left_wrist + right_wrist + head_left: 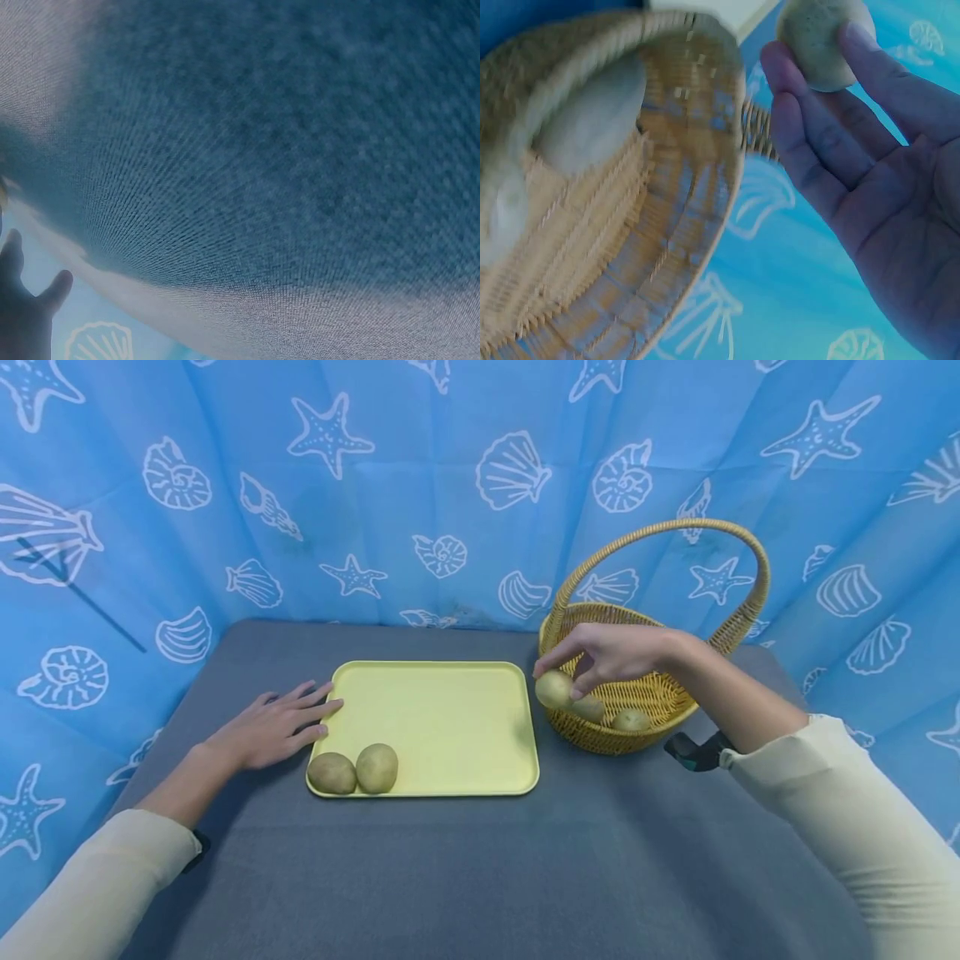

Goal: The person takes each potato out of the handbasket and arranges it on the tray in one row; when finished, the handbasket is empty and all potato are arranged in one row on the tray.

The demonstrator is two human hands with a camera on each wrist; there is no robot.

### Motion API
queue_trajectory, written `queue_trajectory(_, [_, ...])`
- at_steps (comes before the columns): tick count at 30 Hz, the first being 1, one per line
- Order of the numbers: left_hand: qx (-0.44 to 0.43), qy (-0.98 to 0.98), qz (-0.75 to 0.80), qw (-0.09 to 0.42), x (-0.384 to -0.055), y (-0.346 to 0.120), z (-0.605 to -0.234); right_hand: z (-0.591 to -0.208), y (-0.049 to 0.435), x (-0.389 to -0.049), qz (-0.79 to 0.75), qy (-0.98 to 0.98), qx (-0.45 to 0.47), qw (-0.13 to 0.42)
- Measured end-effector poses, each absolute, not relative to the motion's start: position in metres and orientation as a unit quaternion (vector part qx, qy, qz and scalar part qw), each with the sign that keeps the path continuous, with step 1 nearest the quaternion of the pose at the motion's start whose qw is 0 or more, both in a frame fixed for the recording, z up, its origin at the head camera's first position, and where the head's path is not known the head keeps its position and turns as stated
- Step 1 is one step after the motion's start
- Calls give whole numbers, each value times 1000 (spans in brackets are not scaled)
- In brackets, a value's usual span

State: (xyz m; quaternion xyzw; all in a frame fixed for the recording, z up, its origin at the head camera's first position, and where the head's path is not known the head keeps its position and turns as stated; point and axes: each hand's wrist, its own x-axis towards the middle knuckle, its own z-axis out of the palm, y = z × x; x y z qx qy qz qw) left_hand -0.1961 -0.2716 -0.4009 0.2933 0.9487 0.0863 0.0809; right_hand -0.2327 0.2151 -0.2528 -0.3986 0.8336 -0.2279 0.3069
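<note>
My right hand point(622, 653) pinches a potato point(554, 689) between thumb and fingers, above the left rim of the wicker basket point(600, 742). The right wrist view shows the same potato point(821, 45) at the fingertips, with the basket beside the hand. Inside the basket lie two more potatoes, one point(588, 708) partly hidden behind the held one, the other point(632, 720) near the front wall. My left hand point(273, 727) has its fingers spread, fingertips over the left edge of the yellow tray point(450, 727). Two potatoes, one point(332, 773) beside the other point(377, 768), sit in the tray's front left corner.
The basket's tall arched handle point(667, 529) rises over its opening. A dark grey cloth point(480, 868) covers the table. Behind and at the sides hangs a blue curtain point(420, 460) with white shell and starfish prints.
</note>
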Motion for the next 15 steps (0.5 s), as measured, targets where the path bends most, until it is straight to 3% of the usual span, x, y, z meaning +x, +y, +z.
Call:
queue_trajectory(6, [294,949,88,77,-196,-271,-402,-268,186,-227,-242,817,-438,288])
queue_trajectory(15, [290,950,74,89,-197,-272,-401,-304,142,-214,-271,800,-440,306])
